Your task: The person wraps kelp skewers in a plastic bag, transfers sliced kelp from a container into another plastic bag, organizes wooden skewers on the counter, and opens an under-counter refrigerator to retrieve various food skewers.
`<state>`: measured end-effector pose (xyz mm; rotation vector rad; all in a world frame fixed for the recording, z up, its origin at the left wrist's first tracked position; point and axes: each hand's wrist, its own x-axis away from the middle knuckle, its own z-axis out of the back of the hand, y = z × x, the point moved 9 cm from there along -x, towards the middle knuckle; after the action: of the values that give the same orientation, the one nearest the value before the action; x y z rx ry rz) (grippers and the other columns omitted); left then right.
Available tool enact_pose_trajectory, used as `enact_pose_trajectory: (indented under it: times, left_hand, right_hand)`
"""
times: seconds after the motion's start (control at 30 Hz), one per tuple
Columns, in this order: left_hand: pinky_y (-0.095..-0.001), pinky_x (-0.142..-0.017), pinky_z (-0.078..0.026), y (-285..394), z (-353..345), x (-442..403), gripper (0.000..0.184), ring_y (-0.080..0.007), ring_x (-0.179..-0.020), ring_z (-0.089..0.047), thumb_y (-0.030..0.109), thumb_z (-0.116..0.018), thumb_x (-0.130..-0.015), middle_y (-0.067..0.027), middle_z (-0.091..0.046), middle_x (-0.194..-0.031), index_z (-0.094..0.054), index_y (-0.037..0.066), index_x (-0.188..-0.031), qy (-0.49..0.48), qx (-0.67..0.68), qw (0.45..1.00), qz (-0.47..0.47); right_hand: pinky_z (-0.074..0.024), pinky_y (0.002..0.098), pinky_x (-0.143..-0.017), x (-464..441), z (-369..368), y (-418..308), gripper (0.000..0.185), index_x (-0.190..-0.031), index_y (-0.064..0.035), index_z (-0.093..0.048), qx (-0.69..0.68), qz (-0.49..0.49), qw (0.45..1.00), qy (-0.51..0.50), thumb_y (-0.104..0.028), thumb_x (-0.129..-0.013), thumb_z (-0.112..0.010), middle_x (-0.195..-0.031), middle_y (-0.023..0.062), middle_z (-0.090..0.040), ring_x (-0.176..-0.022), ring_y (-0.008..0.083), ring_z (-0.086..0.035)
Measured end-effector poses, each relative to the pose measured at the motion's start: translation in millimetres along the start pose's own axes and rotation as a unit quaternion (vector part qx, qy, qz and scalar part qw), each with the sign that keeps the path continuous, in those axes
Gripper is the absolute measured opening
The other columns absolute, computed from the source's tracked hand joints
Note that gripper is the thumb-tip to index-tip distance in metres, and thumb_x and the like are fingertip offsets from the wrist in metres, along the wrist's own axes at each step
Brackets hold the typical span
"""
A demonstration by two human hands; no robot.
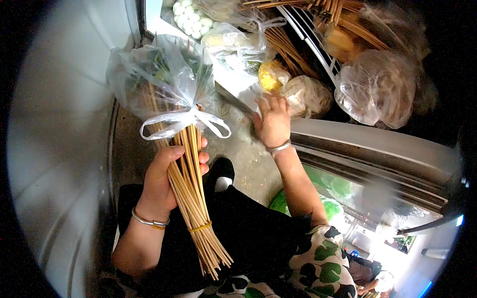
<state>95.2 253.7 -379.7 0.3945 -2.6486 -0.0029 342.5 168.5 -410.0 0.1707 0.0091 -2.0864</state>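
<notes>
My left hand point(161, 171) is wrapped round a bundle of bamboo skewers point(191, 198), its loose ends pointing down toward my lap. A yellow rubber band point(200, 227) circles the sticks near those ends. Over their upper ends a clear plastic bag point(169, 82) is tied in a bow, with green leafy food showing through it. My right hand point(274, 119) reaches to the cabinet edge, fingers extended, beside a small bag of yellow food point(272, 75) and a bag of pale food point(309, 95). Whether its fingertips touch a bag is unclear.
White round items point(191, 19) fill a container at the top. More bagged skewers point(290, 49) and a large clear bag point(380, 89) lie in the cabinet, beside white rack bars point(313, 44). A grey door panel point(64, 149) stands left. Another person point(370, 278) appears lower right.
</notes>
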Motion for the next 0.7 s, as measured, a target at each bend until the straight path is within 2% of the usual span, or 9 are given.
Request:
enact_pose_trajectory:
  times: [0.1, 0.2, 0.23, 0.3, 0.37, 0.47, 0.6, 0.63, 0.7]
  left_hand:
    - [-0.0303, -0.073, -0.048, 2, -1, 2, 0.038, -0.0195, -0.084, -0.052, 0.018, -0.054, -0.082, -0.0137, -0.056, -0.104, -0.049, -0.003, -0.113, -0.001, 0.003, 1.0, -0.012]
    - [-0.0305, -0.072, -0.048, 3, -1, 4, 0.038, -0.0197, -0.084, -0.052, 0.017, -0.054, -0.082, -0.0143, -0.056, -0.104, -0.049, -0.004, -0.113, -0.007, 0.02, 1.0, -0.013]
    - [-0.0305, -0.072, -0.048, 3, -1, 5, 0.038, -0.0197, -0.084, -0.052, 0.017, -0.054, -0.082, -0.0143, -0.056, -0.104, -0.049, -0.004, -0.113, -0.007, 0.019, 1.0, -0.014]
    - [-0.0308, -0.071, -0.048, 3, 1, 6, 0.038, -0.0203, -0.083, -0.052, 0.016, -0.055, -0.081, -0.0147, -0.056, -0.103, -0.049, -0.004, -0.113, 0.012, 0.023, 1.0, -0.006]
    - [-0.0311, -0.071, -0.047, 4, 2, 7, 0.038, -0.0205, -0.083, -0.052, 0.016, -0.055, -0.081, -0.0148, -0.056, -0.103, -0.048, -0.004, -0.113, 0.007, 0.015, 1.0, -0.007]
    - [-0.0314, -0.071, -0.047, 4, 4, 10, 0.039, -0.0208, -0.083, -0.052, 0.015, -0.055, -0.08, -0.0149, -0.057, -0.102, -0.048, -0.004, -0.113, 0.012, 0.002, 1.0, -0.005]
    - [-0.0318, -0.072, -0.048, 3, 3, 10, 0.039, -0.0206, -0.084, -0.053, 0.017, -0.056, -0.08, -0.0138, -0.057, -0.103, -0.05, -0.002, -0.114, 0.011, -0.003, 1.0, -0.003]
    - [-0.0318, -0.073, -0.048, 4, 4, 10, 0.039, -0.0206, -0.084, -0.053, 0.017, -0.056, -0.08, -0.0134, -0.057, -0.103, -0.05, -0.001, -0.114, 0.019, 0.003, 1.0, -0.001]
    - [-0.0321, -0.073, -0.049, 4, 6, 12, 0.038, -0.0205, -0.084, -0.054, 0.017, -0.057, -0.08, -0.0127, -0.058, -0.103, -0.051, 0.0, -0.114, 0.017, -0.006, 1.0, 0.0]
  right_hand:
    - [-0.0314, 0.0472, -0.099, -3, 38, 14, 0.048, -0.115, -0.009, -0.055, 0.178, -0.028, 0.982, 0.06, -0.015, -0.069, -0.068, -0.127, 0.0178, -0.044, -0.118, 0.0383, -0.041]
    - [-0.0299, 0.0489, -0.102, -11, 77, 45, 0.067, -0.126, -0.0002, -0.041, 0.056, -0.157, 0.986, 0.014, -0.016, -0.068, -0.069, -0.134, 0.0232, -0.036, -0.12, 0.0427, -0.037]
    - [-0.0299, 0.0489, -0.102, -11, 73, 53, 0.067, -0.126, -0.0002, -0.041, 0.055, -0.156, 0.986, 0.015, -0.016, -0.068, -0.069, -0.134, 0.0232, -0.036, -0.12, 0.0427, -0.037]
    - [-0.0316, 0.0481, -0.102, -18, 37, 62, 0.068, -0.126, 0.0024, -0.04, 0.137, -0.079, 0.987, -0.034, -0.013, -0.067, -0.069, -0.135, 0.0241, -0.035, -0.12, 0.0444, -0.036]
    - [-0.0307, 0.0473, -0.103, -36, 23, 78, 0.065, -0.126, 0.0007, -0.043, 0.102, -0.097, 0.99, -0.012, -0.01, -0.067, -0.068, -0.133, 0.0221, -0.039, -0.121, 0.0428, -0.037]
    - [-0.0294, 0.0462, -0.104, -60, 12, 84, 0.06, -0.124, -0.0031, -0.048, -0.055, 0.006, 0.995, 0.08, -0.005, -0.067, -0.066, -0.127, 0.0177, -0.048, -0.122, 0.037, -0.039]
    - [-0.0304, 0.046, -0.103, -38, 78, 37, 0.06, -0.127, -0.003, -0.043, -0.006, 0.031, 0.987, 0.16, -0.012, -0.072, -0.066, -0.133, 0.0192, -0.04, -0.122, 0.0409, -0.037]
    - [-0.0292, 0.0466, -0.104, -36, 82, 38, 0.062, -0.129, -0.0035, -0.04, 0.013, -0.106, 0.994, 0.031, -0.015, -0.074, -0.065, -0.135, 0.0186, -0.037, -0.123, 0.0424, -0.034]
    - [-0.0279, 0.0473, -0.105, -17, 52, 65, 0.064, -0.131, -0.004, -0.037, 0.031, -0.242, 0.965, -0.098, -0.018, -0.075, -0.065, -0.137, 0.0181, -0.034, -0.124, 0.0439, -0.032]
